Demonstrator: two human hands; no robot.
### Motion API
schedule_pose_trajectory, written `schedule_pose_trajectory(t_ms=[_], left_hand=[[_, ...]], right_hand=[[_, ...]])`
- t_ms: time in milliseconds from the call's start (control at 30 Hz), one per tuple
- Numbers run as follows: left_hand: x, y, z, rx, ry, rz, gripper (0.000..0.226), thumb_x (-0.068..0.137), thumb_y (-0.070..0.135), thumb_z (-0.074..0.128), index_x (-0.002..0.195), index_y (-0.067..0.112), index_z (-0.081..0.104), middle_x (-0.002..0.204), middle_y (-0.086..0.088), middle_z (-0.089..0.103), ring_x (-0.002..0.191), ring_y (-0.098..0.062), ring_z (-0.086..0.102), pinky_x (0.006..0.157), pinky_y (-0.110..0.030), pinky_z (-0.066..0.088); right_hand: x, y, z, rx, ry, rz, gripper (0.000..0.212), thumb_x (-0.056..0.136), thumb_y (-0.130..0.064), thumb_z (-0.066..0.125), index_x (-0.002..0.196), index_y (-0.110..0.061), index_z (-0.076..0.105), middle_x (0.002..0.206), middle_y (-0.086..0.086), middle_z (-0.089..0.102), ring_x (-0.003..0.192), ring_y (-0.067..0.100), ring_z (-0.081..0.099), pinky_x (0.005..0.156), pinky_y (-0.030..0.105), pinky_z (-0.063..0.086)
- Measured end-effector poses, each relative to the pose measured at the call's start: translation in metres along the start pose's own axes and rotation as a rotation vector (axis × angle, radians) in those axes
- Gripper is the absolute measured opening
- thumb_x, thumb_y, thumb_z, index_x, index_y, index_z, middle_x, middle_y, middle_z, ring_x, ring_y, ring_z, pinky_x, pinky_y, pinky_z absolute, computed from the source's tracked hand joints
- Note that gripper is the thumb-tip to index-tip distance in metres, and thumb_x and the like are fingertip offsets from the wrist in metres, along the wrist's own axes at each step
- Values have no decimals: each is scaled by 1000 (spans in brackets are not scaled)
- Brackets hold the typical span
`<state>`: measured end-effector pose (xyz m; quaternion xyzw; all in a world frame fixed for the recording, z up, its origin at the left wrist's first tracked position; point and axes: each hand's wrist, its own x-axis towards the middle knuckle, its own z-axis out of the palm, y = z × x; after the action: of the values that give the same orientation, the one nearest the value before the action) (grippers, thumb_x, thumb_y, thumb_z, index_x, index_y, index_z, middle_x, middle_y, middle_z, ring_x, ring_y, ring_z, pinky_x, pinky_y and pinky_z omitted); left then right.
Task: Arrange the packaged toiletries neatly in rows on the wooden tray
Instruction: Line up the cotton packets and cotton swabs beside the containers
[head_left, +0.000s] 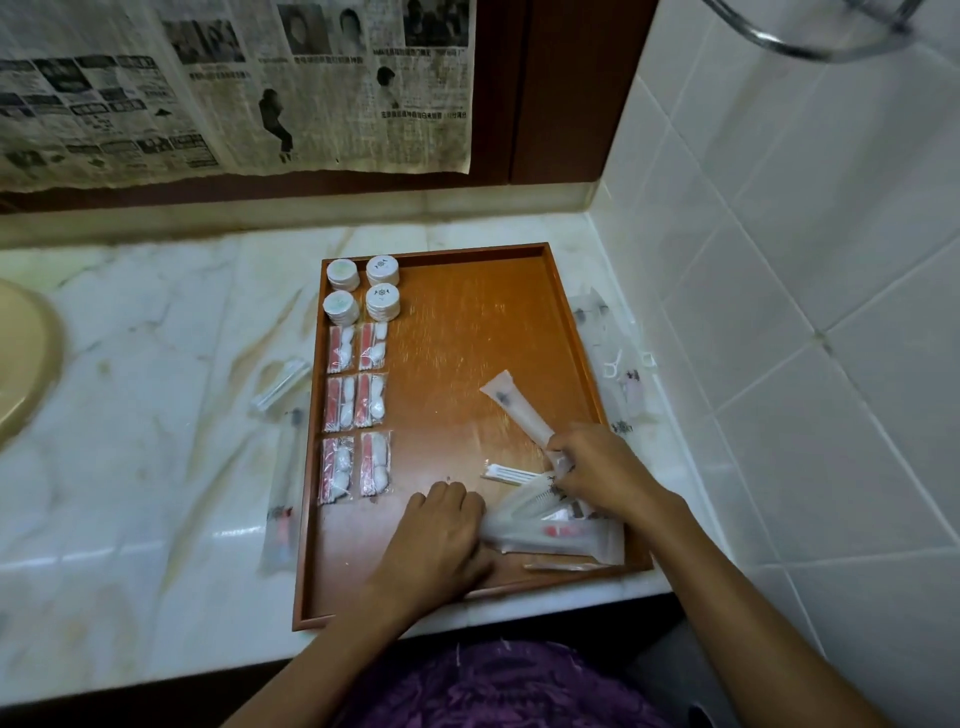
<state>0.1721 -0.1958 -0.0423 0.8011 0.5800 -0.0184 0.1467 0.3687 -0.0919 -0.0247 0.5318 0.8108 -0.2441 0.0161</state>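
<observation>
The wooden tray (467, 332) lies on the marble counter. In its far left corner stand round white soap packs (362, 287), two by two. Below them lie several red-and-white sachets (357, 397) in two columns. My right hand (597, 467) grips the lower end of a long pale tube (514, 408) that points toward the tray's middle. My left hand (441, 530) holds the left end of a clear packet with a red-tipped item (561, 535) near the tray's front right. A comb packet (524, 501) and a small white packet (511, 474) lie between my hands.
Clear packets lie on the counter left of the tray (283, 483) and right of it by the tiled wall (621, 369). A beige sink basin (23, 358) sits at far left. Newspaper (234, 88) covers the back wall. The counter's front edge runs just below the tray.
</observation>
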Motion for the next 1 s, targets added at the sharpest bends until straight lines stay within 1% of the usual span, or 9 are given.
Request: schedule_pose_trajectory(t_ms=[100,200,300,433,533,667,767,833,1000], left_hand=[[-2,3,-1,-5,52,5,18,64,19,67,76,11,57,74,-8,56,66,-29,53,52,-37,44],[0,2,-4,-37,65,-62,16,80,16,56,94,9,53,81,-11,59,73,-33,55,56,-40,41],[3,-6,-4,-128,56,-78,32,89,23,51,119,14,43,97,-9,62,85,-29,55,63,-37,37],[4,-17,-10,-304,104,-96,37,87,23,59,123,19,50,102,-4,67,88,-26,61,67,-35,42],[2,-20,-17,-368,112,-106,28,88,24,62,115,20,55,92,-1,68,79,-21,60,60,-31,37],[8,-17,-28,-617,96,-128,18,92,12,58,108,21,59,77,8,60,66,-8,54,58,-28,38],[30,-3,-42,-870,88,-153,17,93,8,58,104,20,61,76,7,59,59,-4,51,54,-21,40],[53,11,-51,-1029,101,-190,14,94,8,57,98,21,61,72,6,57,58,-9,51,54,-27,41],[125,56,-74,-1201,60,-214,11,99,18,52,109,14,56,79,2,61,59,-6,59,50,-22,47]], right_hand=[[1,11,-4,110,72,-27,28,81,2,65,100,-15,75,96,1,63,85,17,59,71,28,51],[1,18,-9,334,196,17,25,84,1,65,93,-19,75,95,-10,63,83,-1,57,74,7,47],[1,22,-17,566,303,73,28,84,0,67,93,-27,74,95,-16,64,86,-13,56,72,0,43],[3,24,-22,797,359,213,27,83,-1,66,99,-21,75,101,-11,69,98,3,62,83,17,50],[1,27,-24,877,418,289,26,83,-2,68,97,-22,75,98,-13,69,98,8,63,73,16,49],[-1,32,-39,837,516,306,23,84,-8,71,94,-28,74,100,-10,70,92,7,64,65,10,46],[1,39,-62,661,628,288,25,81,-5,71,96,-24,76,95,-4,73,86,11,67,73,17,50],[6,47,-78,496,673,296,28,79,-3,69,101,-19,76,98,2,74,90,18,68,81,21,50],[14,60,-99,366,554,356,52,77,-5,71,127,-16,61,123,9,65,111,25,61,92,25,44]])
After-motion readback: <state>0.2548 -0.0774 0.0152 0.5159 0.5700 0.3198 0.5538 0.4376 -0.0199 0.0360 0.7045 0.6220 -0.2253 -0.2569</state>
